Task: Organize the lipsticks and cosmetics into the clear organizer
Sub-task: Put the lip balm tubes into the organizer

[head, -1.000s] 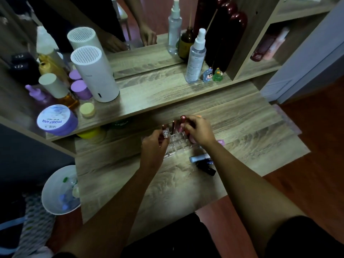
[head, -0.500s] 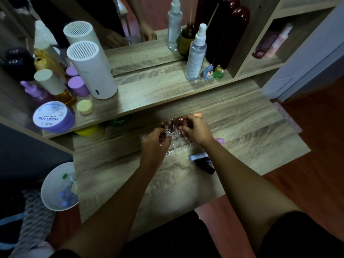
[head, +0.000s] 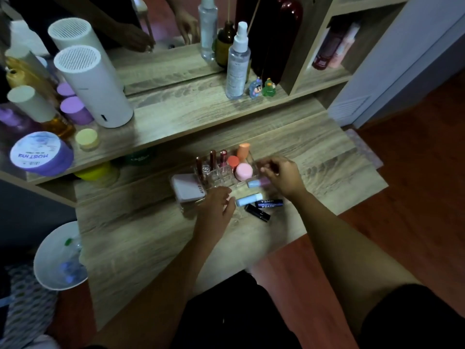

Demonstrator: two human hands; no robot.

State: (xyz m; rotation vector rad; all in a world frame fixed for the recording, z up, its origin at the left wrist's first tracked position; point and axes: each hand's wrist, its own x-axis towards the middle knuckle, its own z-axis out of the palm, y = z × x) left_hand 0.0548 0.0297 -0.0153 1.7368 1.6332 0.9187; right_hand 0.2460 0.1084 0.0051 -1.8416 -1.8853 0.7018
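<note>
The clear organizer (head: 221, 176) stands on the lower wooden desk (head: 156, 235). Three dark red lipsticks (head: 212, 159) stand upright in its back slots. An orange tube (head: 243, 150), an orange-capped jar (head: 233, 161) and a pink jar (head: 243, 171) sit at its right end. A pale pink compact (head: 187, 188) lies at its left. My right hand (head: 281, 176) is shut on a light blue and pink stick (head: 258, 183) beside the organizer's right end. My left hand (head: 219, 201) hovers in front, fingers apart, holding nothing. A light blue stick (head: 248, 199), a dark blue Nivea stick (head: 269, 203) and a black tube (head: 257, 212) lie loose on the desk.
The upper shelf (head: 176, 122) carries a white cylinder (head: 93, 89), purple jars (head: 41, 153), a spray bottle (head: 237, 61) and two small figurines (head: 261, 88). A mirror stands behind them. A white bowl (head: 59, 256) sits low at the left, off the desk's edge.
Both hands have drawn back from over the organizer, uncovering its contents. My right hand moved right and now holds the blue and pink stick; my left hand came toward the near edge.
</note>
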